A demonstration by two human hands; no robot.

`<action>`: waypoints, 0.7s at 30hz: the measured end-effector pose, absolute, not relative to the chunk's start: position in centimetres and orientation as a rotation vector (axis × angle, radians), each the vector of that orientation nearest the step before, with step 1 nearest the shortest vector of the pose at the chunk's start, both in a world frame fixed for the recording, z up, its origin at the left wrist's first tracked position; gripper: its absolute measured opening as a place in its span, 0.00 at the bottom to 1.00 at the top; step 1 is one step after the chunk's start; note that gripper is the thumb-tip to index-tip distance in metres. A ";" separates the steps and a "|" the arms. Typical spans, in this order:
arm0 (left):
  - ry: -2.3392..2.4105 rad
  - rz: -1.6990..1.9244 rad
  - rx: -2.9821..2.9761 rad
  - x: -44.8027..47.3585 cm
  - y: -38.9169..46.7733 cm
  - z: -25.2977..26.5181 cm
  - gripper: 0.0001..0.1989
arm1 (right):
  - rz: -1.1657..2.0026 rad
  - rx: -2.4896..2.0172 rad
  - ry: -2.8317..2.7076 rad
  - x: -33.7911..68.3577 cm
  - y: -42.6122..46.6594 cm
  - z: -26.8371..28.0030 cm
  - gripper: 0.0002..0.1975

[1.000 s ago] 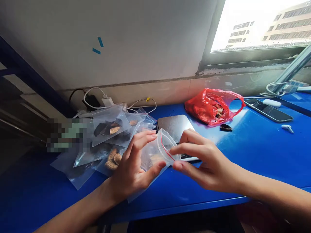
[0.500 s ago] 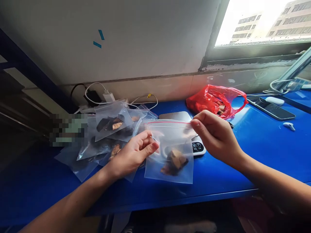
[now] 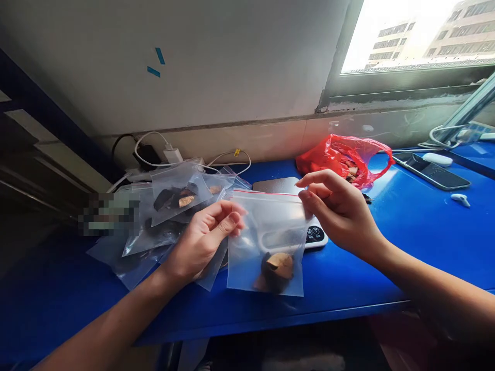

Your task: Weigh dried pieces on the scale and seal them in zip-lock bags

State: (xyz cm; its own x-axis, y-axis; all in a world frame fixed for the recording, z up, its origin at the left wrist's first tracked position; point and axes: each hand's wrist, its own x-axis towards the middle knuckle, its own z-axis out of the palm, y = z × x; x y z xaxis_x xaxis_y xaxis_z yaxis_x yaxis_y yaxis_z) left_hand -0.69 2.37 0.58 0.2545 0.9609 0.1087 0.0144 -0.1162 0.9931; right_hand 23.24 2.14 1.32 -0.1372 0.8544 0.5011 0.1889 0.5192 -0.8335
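Note:
A clear zip-lock bag (image 3: 247,263) with a red line along its top hangs upright above the blue table's front. Dark brown and tan dried pieces (image 3: 279,268) have gathered at its lower right. My left hand (image 3: 207,234) pinches the bag's upper left edge, thumb in front. At the upper right corner, my right hand (image 3: 338,211) holds it between thumb and curled fingers, with the index finger raised. Behind the bag stands a kitchen scale (image 3: 276,185), partly hidden, its black button panel (image 3: 315,234) showing.
Several filled zip-lock bags (image 3: 178,196) lie piled on the left. A red plastic bag (image 3: 323,154) with more dried pieces is at the back. To the right lie a phone (image 3: 433,172), a white case (image 3: 436,159) and an earbud (image 3: 460,200). Cables (image 3: 154,164) run along the wall.
The dried pieces have dropped lower in the bag, which has shifted slightly left and down. My left fingers have closed on its edge, and my right index finger has lifted.

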 end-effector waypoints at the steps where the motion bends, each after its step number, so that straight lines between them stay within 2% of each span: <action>1: 0.988 1.114 1.418 -0.6 2.4 0.5 0.09 | 0.766 -0.903 -1.626 23.2 2.1 1.4 0.05; 8: 0.978 1.135 1.401 -0.4 1.8 0.6 0.05 | 0.985 -0.887 -1.682 22.8 1.7 1.3 0.09; 12: 1.017 1.147 1.421 -0.5 2.0 0.8 0.08 | 1.109 -0.865 -1.734 22.4 1.4 0.7 0.09; 18: 1.093 1.276 1.416 -0.4 2.7 0.7 0.07 | 1.287 -0.848 -1.569 21.8 1.4 -0.4 0.21; 21: 1.112 1.416 1.326 -0.4 2.8 0.9 0.07 | 1.345 -0.884 -1.637 21.6 1.3 -0.8 0.16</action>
